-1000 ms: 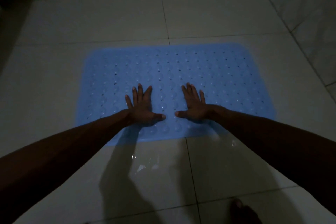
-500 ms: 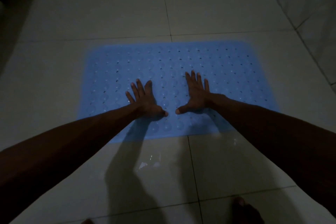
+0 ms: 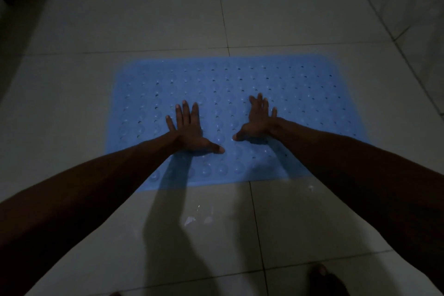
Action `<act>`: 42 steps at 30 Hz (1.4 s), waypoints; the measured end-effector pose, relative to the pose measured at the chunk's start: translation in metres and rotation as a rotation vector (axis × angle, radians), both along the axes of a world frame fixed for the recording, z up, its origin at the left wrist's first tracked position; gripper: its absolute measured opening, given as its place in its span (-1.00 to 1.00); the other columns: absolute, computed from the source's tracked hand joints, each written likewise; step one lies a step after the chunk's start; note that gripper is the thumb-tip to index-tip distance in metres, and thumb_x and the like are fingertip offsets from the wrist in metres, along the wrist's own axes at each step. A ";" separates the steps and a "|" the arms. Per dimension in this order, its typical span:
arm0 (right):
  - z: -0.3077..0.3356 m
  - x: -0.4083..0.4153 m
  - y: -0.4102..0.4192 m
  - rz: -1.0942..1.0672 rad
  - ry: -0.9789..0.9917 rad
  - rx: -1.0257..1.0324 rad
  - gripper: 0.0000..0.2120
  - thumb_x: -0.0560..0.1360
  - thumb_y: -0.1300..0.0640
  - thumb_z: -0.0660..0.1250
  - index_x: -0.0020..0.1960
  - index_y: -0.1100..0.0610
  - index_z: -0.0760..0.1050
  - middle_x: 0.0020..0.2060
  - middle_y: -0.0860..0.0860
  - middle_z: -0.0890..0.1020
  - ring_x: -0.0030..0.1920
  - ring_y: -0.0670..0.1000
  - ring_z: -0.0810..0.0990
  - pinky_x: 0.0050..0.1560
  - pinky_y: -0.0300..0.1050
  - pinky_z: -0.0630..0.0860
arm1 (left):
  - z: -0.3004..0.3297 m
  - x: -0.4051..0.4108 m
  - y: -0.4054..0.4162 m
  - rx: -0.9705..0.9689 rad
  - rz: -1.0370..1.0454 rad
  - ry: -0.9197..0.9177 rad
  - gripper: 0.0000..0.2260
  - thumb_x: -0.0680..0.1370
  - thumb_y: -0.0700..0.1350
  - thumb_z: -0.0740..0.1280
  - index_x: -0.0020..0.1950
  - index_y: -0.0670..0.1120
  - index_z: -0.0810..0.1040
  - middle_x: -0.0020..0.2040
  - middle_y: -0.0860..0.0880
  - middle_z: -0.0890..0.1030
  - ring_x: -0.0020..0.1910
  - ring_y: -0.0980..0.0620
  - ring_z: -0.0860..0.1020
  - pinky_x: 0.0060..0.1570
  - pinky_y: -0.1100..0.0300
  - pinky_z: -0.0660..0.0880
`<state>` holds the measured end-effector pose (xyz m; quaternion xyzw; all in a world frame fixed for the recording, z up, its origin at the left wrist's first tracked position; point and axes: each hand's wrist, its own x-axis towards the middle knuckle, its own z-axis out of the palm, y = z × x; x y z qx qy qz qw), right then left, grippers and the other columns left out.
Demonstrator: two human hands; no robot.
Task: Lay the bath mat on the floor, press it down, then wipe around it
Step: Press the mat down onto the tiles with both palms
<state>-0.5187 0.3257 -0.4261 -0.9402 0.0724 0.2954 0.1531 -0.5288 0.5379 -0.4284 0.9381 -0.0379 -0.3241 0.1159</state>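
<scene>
Hands pressing | blue perforated rubber bath mat [image 3: 240, 94] lying flat on pale tiled floor [image 3: 144, 24] | left hand [image 3: 189, 131], right hand [image 3: 258, 120] splayed, empty, sliding farther apart | pressing spreading outward, wiping pending

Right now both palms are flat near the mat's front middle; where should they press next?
Probably slide the left hand and right hand outward toward the blue bath mat ends; both sit near its centre, leaving the side edges unpressed.
</scene>
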 end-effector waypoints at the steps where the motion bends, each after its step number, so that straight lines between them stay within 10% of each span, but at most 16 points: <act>1: 0.005 0.004 0.001 -0.010 0.003 -0.027 0.42 0.18 -0.25 0.59 0.53 0.05 -0.46 0.49 0.14 -0.46 0.50 0.23 -0.40 0.44 0.33 -0.34 | 0.000 0.000 0.000 -0.021 0.020 -0.007 0.34 0.11 0.56 0.35 0.50 0.01 -0.45 0.46 -0.08 -0.51 0.44 -0.11 -0.49 0.36 -0.23 -0.42; 11: -0.001 0.003 -0.013 -0.011 0.050 -0.013 0.53 0.05 -0.46 0.51 0.48 0.06 -0.55 0.46 0.10 -0.51 0.48 0.20 -0.48 0.42 0.40 -0.32 | 0.000 0.005 -0.013 -0.015 0.197 -0.074 0.23 0.26 0.34 0.48 0.54 0.01 -0.36 0.50 -0.13 -0.46 0.46 -0.16 -0.45 0.40 -0.23 -0.38; 18: -0.009 0.001 -0.011 -0.075 -0.028 0.025 0.22 0.31 -0.50 0.30 0.53 0.03 -0.45 0.51 0.04 -0.44 0.50 0.12 -0.45 0.45 0.30 -0.36 | 0.005 0.022 -0.011 0.038 0.095 -0.046 0.33 0.16 0.41 0.49 0.52 -0.01 -0.41 0.46 -0.17 -0.51 0.43 -0.20 -0.49 0.35 -0.26 -0.40; 42: 0.005 0.021 -0.005 -0.195 0.037 0.024 0.40 0.20 -0.36 0.52 0.53 0.09 -0.46 0.48 0.16 -0.47 0.49 0.23 -0.45 0.44 0.35 -0.35 | -0.005 0.032 -0.017 -0.025 0.266 -0.138 0.15 0.29 0.40 0.41 0.56 0.02 -0.27 0.51 -0.14 -0.42 0.47 -0.18 -0.43 0.39 -0.28 -0.37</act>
